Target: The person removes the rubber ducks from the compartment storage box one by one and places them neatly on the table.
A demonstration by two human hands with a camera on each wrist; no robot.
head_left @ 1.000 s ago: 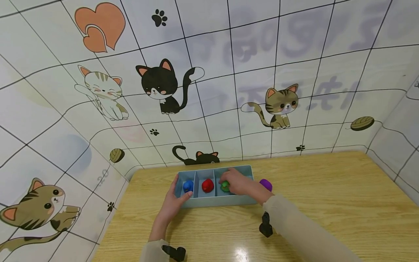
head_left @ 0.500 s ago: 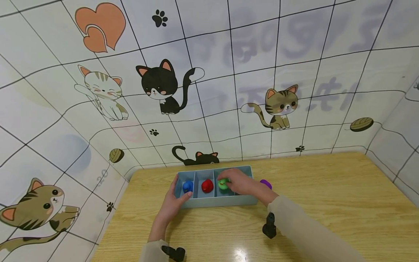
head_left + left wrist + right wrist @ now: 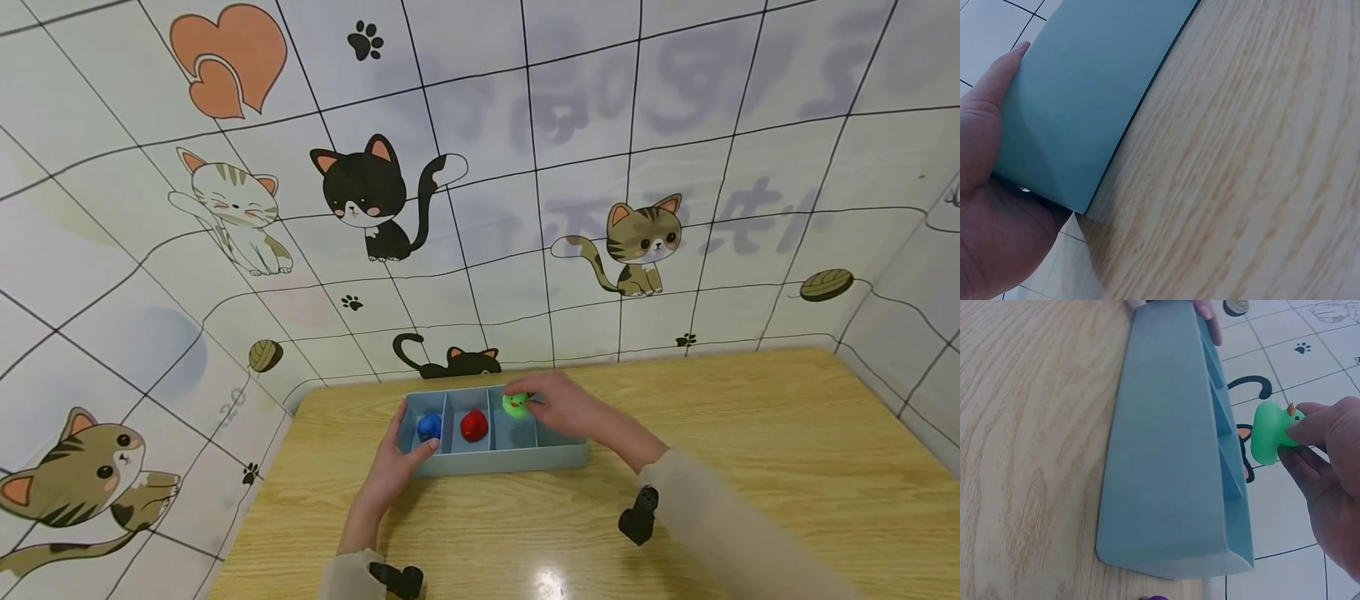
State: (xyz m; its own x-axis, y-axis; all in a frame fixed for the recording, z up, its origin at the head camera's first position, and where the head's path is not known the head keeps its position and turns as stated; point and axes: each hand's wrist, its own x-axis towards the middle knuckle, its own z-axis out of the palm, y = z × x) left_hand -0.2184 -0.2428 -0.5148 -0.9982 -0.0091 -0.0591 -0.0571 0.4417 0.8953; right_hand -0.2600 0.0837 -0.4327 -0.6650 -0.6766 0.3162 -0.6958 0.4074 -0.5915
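Note:
My right hand (image 3: 567, 407) pinches a green rubber duck (image 3: 1267, 434) by its head, between thumb and fingers. In the right wrist view the duck is raised above the rim of a pale blue divided box (image 3: 502, 462). The left hand (image 3: 396, 463) grips the box at its left end, thumb over the front rim; in the left wrist view it lies against the box wall (image 3: 1079, 94). A blue toy (image 3: 429, 427) sits in the leftmost compartment, partly behind the thumb. Beside it, a red toy (image 3: 473, 426) occupies the second compartment.
The box stands on a wooden table (image 3: 480, 533) near a tiled wall (image 3: 495, 292) printed with cartoon cats. A sliver of something purple (image 3: 1159, 597) shows at the bottom of the right wrist view, near the box's right end.
The right hand has lifted the green duck up out of the third compartment. The purple object has become hidden behind the right arm in the head view. The left hand stays in place.

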